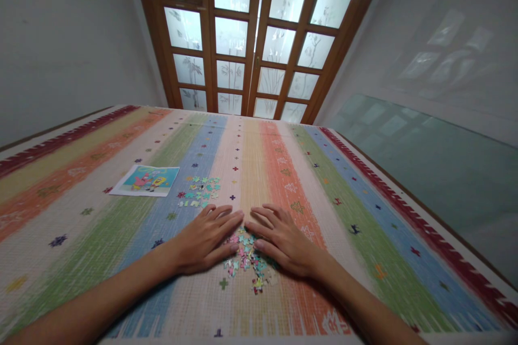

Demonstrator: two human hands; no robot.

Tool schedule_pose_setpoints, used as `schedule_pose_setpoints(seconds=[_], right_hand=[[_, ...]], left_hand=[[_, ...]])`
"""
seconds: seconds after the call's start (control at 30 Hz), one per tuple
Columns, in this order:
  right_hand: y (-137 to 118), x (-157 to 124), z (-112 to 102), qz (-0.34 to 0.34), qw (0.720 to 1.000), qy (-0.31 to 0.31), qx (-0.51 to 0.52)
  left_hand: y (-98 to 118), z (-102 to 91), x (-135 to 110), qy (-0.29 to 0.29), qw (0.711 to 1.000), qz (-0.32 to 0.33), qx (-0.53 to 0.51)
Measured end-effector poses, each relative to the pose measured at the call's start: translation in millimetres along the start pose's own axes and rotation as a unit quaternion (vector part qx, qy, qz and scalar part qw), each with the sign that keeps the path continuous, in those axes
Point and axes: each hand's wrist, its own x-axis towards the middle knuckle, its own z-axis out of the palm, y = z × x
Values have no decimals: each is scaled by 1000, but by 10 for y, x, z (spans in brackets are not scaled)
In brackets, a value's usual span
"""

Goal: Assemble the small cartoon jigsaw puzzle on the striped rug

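Note:
My left hand (208,237) and my right hand (283,238) lie flat on a striped mat (348,210), fingers stretched out and angled toward each other. Between and partly under them sits a heap of small coloured puzzle pieces (247,261). Both hands touch the heap's edges. Farther back on the left lies a second loose group of puzzle pieces (200,191), and beside it a picture card (146,180) with cartoon figures on a blue ground.
The mat covers the floor in coloured stripes with small cross marks. A wooden door with frosted glass panes (259,38) stands at the far end. A glass panel (437,167) leans along the right wall. A white wall runs along the left.

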Motion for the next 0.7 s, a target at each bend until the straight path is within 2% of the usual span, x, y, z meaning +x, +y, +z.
schedule_pose_setpoints(seconds=[0.27, 0.43, 0.57, 0.7], right_hand=[[48, -15, -43, -5, 999, 4, 32], [89, -22, -86, 5, 999, 23, 36], [104, -13, -137, 1, 999, 29, 28], [99, -10, -159, 8, 999, 29, 15]], left_hand=[[-54, -12, 0, 71, 994, -34, 79], [9, -65, 22, 80, 992, -71, 65], [33, -66, 5, 97, 987, -83, 100], [16, -74, -16, 82, 981, -105, 142]])
